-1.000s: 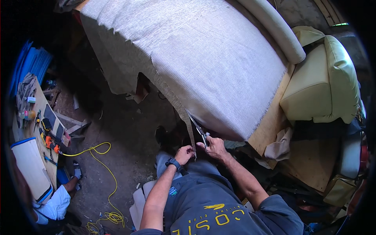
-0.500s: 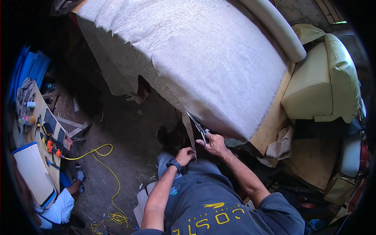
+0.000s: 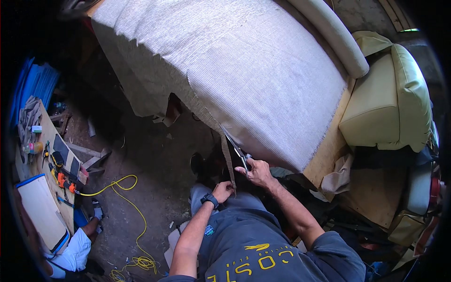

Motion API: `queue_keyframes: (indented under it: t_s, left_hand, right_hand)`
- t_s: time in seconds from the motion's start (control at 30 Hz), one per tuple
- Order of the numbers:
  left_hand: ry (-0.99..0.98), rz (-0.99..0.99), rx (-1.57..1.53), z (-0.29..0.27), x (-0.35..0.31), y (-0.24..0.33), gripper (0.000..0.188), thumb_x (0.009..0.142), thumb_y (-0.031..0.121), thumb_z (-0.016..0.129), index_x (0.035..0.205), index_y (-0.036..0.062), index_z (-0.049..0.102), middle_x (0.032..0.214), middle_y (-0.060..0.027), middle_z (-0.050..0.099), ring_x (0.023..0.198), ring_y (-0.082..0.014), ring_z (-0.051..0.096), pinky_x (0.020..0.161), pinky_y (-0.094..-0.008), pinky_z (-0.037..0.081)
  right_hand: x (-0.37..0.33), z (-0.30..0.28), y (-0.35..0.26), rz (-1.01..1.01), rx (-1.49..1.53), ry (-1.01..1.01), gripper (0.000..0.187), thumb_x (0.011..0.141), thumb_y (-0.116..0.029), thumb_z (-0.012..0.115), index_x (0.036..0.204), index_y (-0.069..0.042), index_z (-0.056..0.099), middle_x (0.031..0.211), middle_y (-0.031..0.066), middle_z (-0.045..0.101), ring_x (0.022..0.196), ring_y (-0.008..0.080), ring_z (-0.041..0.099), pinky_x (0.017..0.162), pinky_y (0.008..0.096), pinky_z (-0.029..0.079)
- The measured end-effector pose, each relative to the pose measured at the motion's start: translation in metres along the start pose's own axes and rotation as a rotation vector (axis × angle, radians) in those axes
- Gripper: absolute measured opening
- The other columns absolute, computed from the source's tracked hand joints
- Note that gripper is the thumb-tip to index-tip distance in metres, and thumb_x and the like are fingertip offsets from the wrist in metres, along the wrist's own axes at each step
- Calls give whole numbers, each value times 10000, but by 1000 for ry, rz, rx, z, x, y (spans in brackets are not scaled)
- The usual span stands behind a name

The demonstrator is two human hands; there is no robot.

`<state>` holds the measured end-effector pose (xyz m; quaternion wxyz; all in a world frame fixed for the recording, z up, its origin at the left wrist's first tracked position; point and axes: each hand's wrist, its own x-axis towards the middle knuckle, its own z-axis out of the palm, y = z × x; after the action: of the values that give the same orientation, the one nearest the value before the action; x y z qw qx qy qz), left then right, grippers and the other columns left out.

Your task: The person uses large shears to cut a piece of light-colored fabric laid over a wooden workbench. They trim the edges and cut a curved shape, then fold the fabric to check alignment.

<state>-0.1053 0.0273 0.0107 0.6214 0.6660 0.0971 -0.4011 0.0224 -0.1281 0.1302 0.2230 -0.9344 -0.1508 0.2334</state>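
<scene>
A large sheet of pale grey woven fabric lies over the table and hangs down on its left and near sides. My right hand is closed round the handles of a pair of scissors, whose blades point up and left at the fabric's near edge. From that edge a narrow fabric strip hangs, partly cut away. The strip's lower end is pinched in my left hand, which stays to the left of the scissors above my lap.
A rolled length of fabric rests at the far right, beside a cream upholstered armchair part. On the left, a workbench carries an orange tool with a yellow hose. Another person in white shorts sits at the lower left.
The view has shifted slightly. Both hands stay nearly in place, the scissors still at the fabric's edge and the strip still held.
</scene>
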Motion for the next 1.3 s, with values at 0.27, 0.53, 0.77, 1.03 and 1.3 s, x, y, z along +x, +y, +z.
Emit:
queue_keyframes:
  t_s: [0.27, 0.53, 0.77, 1.03, 1.3]
  left_hand:
    - [-49, 36, -14, -2, 5, -17, 227, 814, 58, 598, 1020, -4, 669, 900, -157, 706, 858, -237, 689, 793, -342, 527]
    - [225, 173, -328, -42, 43, -52, 347, 843, 105, 576, 1171, -9, 593, 1054, -108, 677, 953, -203, 641, 848, -345, 500]
    - [377, 411, -1171, -180, 103, 85, 391, 887, 281, 573, 1200, 46, 576, 1208, -74, 601, 1132, -199, 527, 1002, -343, 380]
    - [339, 413, -1097, -185, 67, 104, 329, 862, 172, 662, 1160, 61, 576, 1145, -62, 633, 1082, -191, 565, 991, -350, 392]
    - [395, 301, -955, -185, 39, 100, 235, 893, 107, 644, 1110, 64, 565, 1070, -50, 646, 962, -158, 617, 893, -346, 476]
  right_hand:
    - [25, -6, -17, -63, -36, 44, 590, 813, -570, 652, 731, 8, 568, 573, 183, 575, 586, 391, 610, 571, 468, 490]
    - [19, -10, -23, -13, -38, 0, 566, 831, -561, 637, 714, -11, 567, 559, 188, 567, 582, 397, 603, 564, 471, 482]
    - [14, -24, -24, -23, -26, -25, 564, 826, -577, 633, 726, -24, 586, 572, 194, 579, 606, 404, 610, 590, 483, 485]
    - [25, -24, -16, -18, 56, -96, 639, 797, -650, 612, 715, -17, 576, 579, 181, 589, 613, 395, 622, 609, 469, 498]
    - [57, -39, -34, 43, 105, -254, 715, 795, -713, 557, 826, 2, 574, 602, 185, 580, 657, 384, 616, 664, 459, 482]
